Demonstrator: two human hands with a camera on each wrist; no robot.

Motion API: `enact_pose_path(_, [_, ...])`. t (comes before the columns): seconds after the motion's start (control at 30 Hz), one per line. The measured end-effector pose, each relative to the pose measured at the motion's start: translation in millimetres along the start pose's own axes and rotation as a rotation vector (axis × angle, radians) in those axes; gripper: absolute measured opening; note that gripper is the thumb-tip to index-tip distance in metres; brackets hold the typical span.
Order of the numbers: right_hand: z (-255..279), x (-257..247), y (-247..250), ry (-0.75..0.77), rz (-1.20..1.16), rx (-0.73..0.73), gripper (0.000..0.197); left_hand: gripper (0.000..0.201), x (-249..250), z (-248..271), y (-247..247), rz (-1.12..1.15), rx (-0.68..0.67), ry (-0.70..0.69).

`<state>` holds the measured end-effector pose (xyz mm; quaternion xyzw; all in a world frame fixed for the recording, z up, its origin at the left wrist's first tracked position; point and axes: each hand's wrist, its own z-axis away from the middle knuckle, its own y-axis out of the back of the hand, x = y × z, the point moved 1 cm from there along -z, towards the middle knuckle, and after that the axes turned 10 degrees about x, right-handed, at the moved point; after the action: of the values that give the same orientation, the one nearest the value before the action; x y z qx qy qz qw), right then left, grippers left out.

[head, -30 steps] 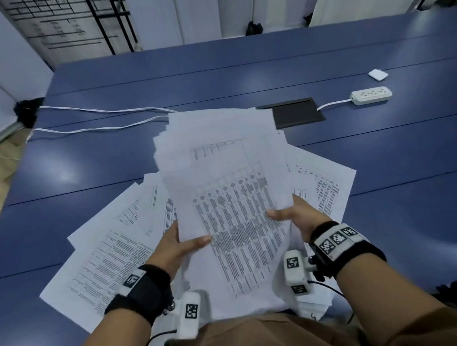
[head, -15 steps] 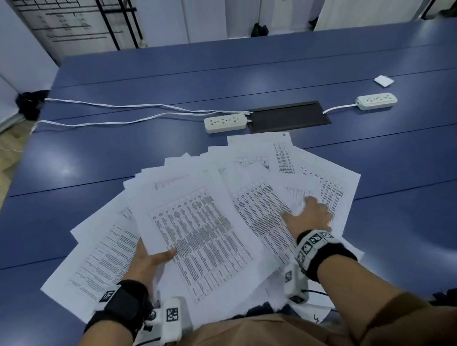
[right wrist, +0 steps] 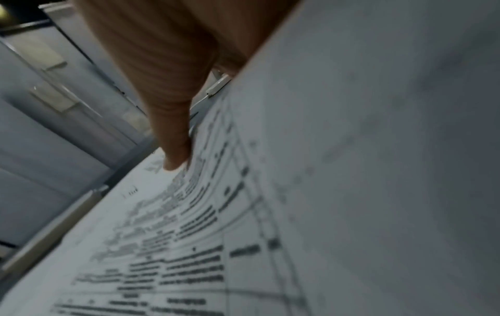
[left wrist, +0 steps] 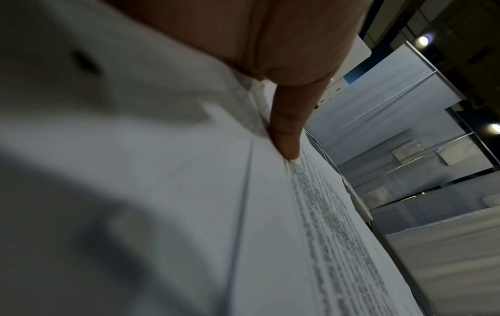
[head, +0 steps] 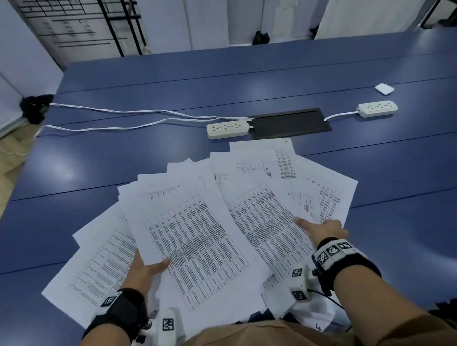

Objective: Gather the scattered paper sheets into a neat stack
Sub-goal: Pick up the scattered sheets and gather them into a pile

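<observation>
Several printed paper sheets (head: 198, 227) lie fanned out and overlapping on the blue table (head: 394, 169) at its near edge. My left hand (head: 147, 269) grips the big middle sheet at its lower left edge, thumb (left wrist: 286, 128) on top and fingers hidden beneath. My right hand (head: 325, 228) is at the right side of the fan. Its thumb (right wrist: 173, 132) presses on a printed sheet (right wrist: 189, 235), and its fingers are hidden under the sheets to the right. Both wrist views are blurred.
Beyond the fan lie a white power strip (head: 227, 129), a black floor-box lid (head: 289, 123), a second power strip (head: 377, 108) and a small white pad (head: 384, 88). Two white cables (head: 129, 114) run left across the table to its left edge.
A second ago both hands held a bundle of sheets raised upright. The bundle has come down and spread flat into the fan; my right hand has shifted right and my left hand lower.
</observation>
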<state>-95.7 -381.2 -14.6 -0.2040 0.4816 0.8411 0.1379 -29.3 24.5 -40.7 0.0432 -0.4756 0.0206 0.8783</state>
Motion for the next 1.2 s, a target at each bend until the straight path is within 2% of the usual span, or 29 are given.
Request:
enact_pose_path(0.03, [-2.4,0.4,1.3,-0.005,-0.094,-0.036,0.092,0.084,-1.5,-2.0,1.7,-0.005,-0.002,0.013])
enact_pose_path(0.13, [-1.8,-5.9,8.9,0.064,-0.299,-0.205,0.048,0.077,-4.3,-6.3,4.2,0.016,-0.002,0.027])
enact_pose_path(0.17, [-2.2,-8.7,9.3,0.111,-0.347,-0.26,0.044,0.075,-5.2,-7.2,4.3,0.023,-0.001,0.029])
enact_pose_path(0.23, [2.9,-14.8,9.2,0.184,-0.432,-0.365,0.065,0.074,-5.7,-7.7,3.4,0.031,-0.007,0.031])
enact_pose_path(0.27, [5.8,-17.2,9.2,0.216,-0.403,-0.401,0.07,0.074,-6.1,-7.8,3.0,0.03,-0.008,0.036])
enact_pose_path(0.3, [6.3,-18.1,7.4,0.257,-0.331,-0.393,0.064,0.073,-6.5,-8.5,3.2,0.031,-0.003,0.04])
enact_pose_path(0.33, [6.9,-18.5,5.8,0.317,-0.223,-0.332,0.052,0.073,-6.2,-8.7,3.6,0.032,0.0,0.047])
enact_pose_path(0.4, [5.1,-18.6,5.1,0.437,0.06,-0.047,0.034,0.073,-5.8,-9.8,4.7,0.037,-0.003,0.056])
enact_pose_path(0.43, [3.3,-17.8,5.0,0.489,0.17,0.084,0.034,0.072,-6.0,-10.3,5.4,0.039,-0.007,0.061])
enact_pose_path(0.47, [2.6,-17.0,5.5,0.519,0.201,0.144,0.036,0.072,-5.8,-10.2,6.0,0.044,-0.009,0.067])
enact_pose_path(0.6, [-6.5,-13.1,7.5,0.505,0.08,0.146,0.039,0.071,-4.9,-8.6,6.5,0.062,-0.015,0.08])
enact_pose_path(0.73, [-13.7,-9.5,3.9,0.52,0.314,0.094,0.03,0.067,-4.6,-8.1,6.5,0.102,-0.017,0.1])
enact_pose_path(0.8, [-9.3,-9.8,2.2,0.516,0.46,0.208,0.026,0.067,-3.6,-6.8,5.4,0.11,-0.022,0.101])
enact_pose_path(0.83, [-8.8,-10.4,3.0,0.515,0.475,0.283,0.024,0.067,-3.2,-6.2,5.0,0.11,-0.026,0.102])
enact_pose_path(0.87, [-10.1,-11.2,2.8,0.525,0.463,0.297,0.022,0.066,-2.2,-5.3,4.6,0.115,-0.029,0.102])
enact_pose_path(0.9, [-11.8,-12.8,2.9,0.525,0.411,0.256,0.021,0.065,-2.4,-5.2,4.5,0.116,-0.026,0.104])
enact_pose_path(0.97, [-19.1,-15.8,2.1,0.47,0.278,0.085,0.021,0.064,-3.6,-7.0,6.7,0.108,-0.017,0.112])
enact_pose_path(1.03, [-24.5,-21.0,2.9,0.444,0.244,-0.053,0.027,0.065,-4.4,-7.8,7.8,0.095,-0.015,0.118])
enact_pose_path(1.13, [-25.4,-32.6,-0.6,0.37,0.248,-0.18,0.036,0.064,-3.8,-7.5,6.9,0.088,-0.015,0.126])
enact_pose_path(1.2, [-19.4,-44.2,-4.2,0.379,0.216,-0.235,0.043,0.067,-3.6,-7.8,7.0,0.079,-0.028,0.129])
